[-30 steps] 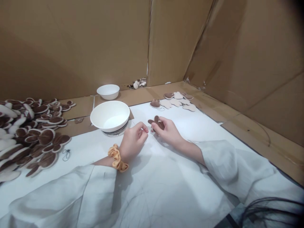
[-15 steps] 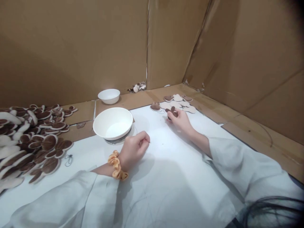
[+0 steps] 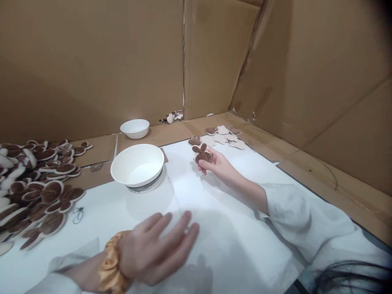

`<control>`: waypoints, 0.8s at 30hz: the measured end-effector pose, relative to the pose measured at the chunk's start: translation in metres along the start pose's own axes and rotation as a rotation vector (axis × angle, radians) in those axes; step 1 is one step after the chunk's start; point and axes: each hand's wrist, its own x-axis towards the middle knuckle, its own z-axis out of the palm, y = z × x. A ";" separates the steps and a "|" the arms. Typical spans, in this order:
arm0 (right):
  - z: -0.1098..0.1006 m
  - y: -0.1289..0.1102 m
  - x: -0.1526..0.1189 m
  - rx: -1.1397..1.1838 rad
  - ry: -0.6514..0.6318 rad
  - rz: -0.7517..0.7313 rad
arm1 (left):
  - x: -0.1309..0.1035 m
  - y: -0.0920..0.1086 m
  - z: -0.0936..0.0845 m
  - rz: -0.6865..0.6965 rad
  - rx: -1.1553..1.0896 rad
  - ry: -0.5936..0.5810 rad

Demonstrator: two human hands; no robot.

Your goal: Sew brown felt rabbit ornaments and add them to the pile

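Note:
Between the thumb and fingers of my right hand (image 3: 216, 163) is a small brown plush bunny-head piece (image 3: 202, 154) with two ears and a pale edge. It is held up over the white sheet (image 3: 190, 183). My left hand (image 3: 159, 247), slightly blurred, hovers over the near part of the sheet with its fingers spread and nothing visible in them. An orange scrunchie (image 3: 114, 261) circles that wrist. Just beyond my right hand lies a group of similar pieces (image 3: 228, 138), some brown side up, some pale side up.
A large white bowl (image 3: 137, 182) stands left of centre on a coil of dark thread. Behind it sits a smaller white bowl (image 3: 134, 129). Many brown plush pieces (image 3: 52, 192) are heaped at the left, beside a small thread tangle (image 3: 78, 214). Cardboard walls (image 3: 92, 61) enclose the table.
My left hand has come closer and lower, and its curled fingers have spread. My right hand has shifted left and nearer, turning the bunny-head piece so its ears point up.

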 end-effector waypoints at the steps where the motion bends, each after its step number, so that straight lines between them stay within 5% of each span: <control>1: 0.001 -0.002 -0.002 -0.010 -0.012 -0.002 | -0.006 -0.006 -0.003 -0.133 0.016 0.026; 4: 0.003 -0.004 -0.006 -0.017 -0.041 0.012 | -0.020 -0.032 -0.004 -0.337 0.182 0.043; 8: 0.006 0.000 -0.011 0.022 -0.091 0.026 | -0.024 -0.059 0.004 -0.474 0.422 -0.094; 14: 0.014 0.002 -0.016 0.072 -0.131 0.054 | -0.009 -0.086 0.024 -0.616 0.440 -0.055; 17: 0.016 0.002 -0.018 0.099 -0.142 0.065 | 0.003 -0.102 0.037 -0.722 0.400 -0.144; 19: 0.016 0.003 -0.019 0.107 -0.147 0.076 | 0.009 -0.106 0.039 -0.780 0.403 -0.170; 24: 0.018 0.012 -0.023 0.156 -0.213 0.123 | 0.009 -0.080 0.024 -0.797 0.295 0.041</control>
